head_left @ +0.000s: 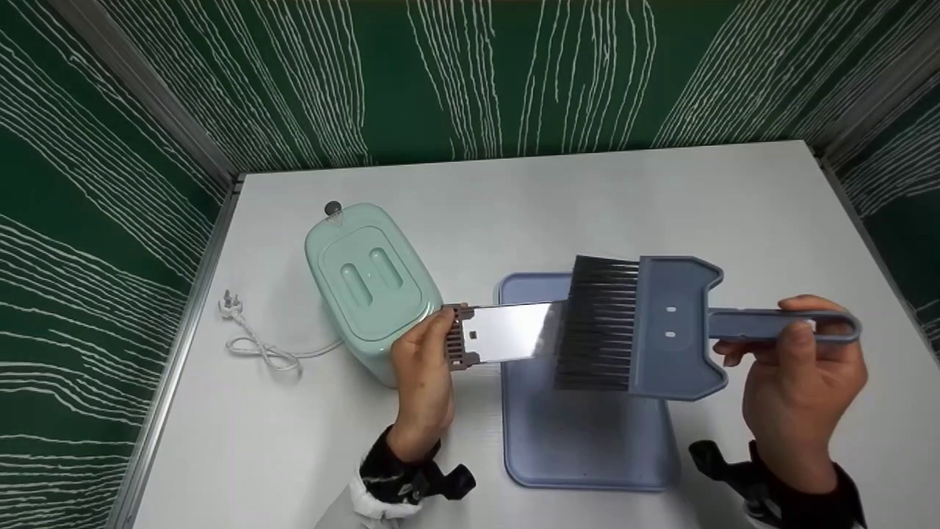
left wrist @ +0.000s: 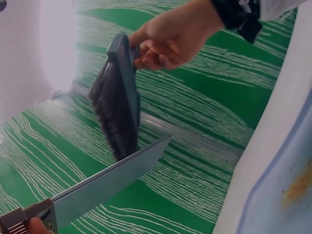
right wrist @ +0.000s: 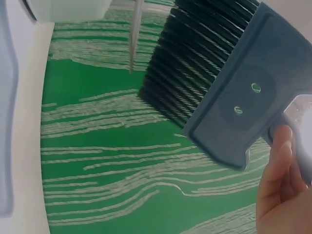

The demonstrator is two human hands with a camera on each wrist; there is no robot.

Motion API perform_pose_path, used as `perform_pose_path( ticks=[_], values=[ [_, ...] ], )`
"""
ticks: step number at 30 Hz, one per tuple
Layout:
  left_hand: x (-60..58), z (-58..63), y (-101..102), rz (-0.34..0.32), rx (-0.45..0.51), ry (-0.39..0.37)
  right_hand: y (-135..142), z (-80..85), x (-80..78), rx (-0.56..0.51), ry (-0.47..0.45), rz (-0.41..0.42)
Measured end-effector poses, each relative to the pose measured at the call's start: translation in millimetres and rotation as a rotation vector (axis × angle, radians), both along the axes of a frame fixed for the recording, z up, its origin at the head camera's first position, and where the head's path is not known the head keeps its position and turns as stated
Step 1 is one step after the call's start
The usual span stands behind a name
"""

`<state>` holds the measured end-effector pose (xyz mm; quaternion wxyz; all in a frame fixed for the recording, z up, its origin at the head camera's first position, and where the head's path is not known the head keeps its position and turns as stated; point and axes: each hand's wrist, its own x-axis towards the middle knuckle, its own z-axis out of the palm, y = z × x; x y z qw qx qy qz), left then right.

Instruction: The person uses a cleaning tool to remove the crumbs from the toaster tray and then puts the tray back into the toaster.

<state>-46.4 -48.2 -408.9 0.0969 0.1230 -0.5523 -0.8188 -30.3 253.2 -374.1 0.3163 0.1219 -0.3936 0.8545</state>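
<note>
My left hand (head_left: 424, 375) pinches the brown slotted end of a flat, shiny metal plate (head_left: 507, 332), which points right over the blue tray (head_left: 587, 452). In my right hand (head_left: 808, 378) is a wide blue-grey brush (head_left: 674, 330), gripped by its looped handle with the thumb on top. Its dark bristles (head_left: 598, 323) point left and cover the plate's far end in the head view. From the left wrist view, the bristle tips (left wrist: 124, 151) are right at the plate's upper edge. The right wrist view shows the brush head (right wrist: 243, 92) with two small holes.
A mint-green lidded appliance (head_left: 374, 272) stands left of the tray, close beside my left hand. Its white cord (head_left: 272, 353) ends in a plug (head_left: 230, 303) on the white table (head_left: 470, 213). Brownish crumbs (left wrist: 300, 187) lie in the tray. Green, white-streaked walls enclose the table.
</note>
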Motion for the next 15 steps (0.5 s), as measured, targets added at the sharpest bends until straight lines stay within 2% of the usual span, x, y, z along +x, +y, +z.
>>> perform_pose_path(
  ticks=[7, 15],
  values=[
    [2.2, -3.8, 6, -0.066, -0.005, -0.009, -11, -9.7, 3.1, 0.129, -0.009, 0.141],
    [5.1, -7.0, 11, -0.113, -0.005, 0.0, -20, -20.3, 6.2, 0.233, -0.028, 0.218]
  ],
)
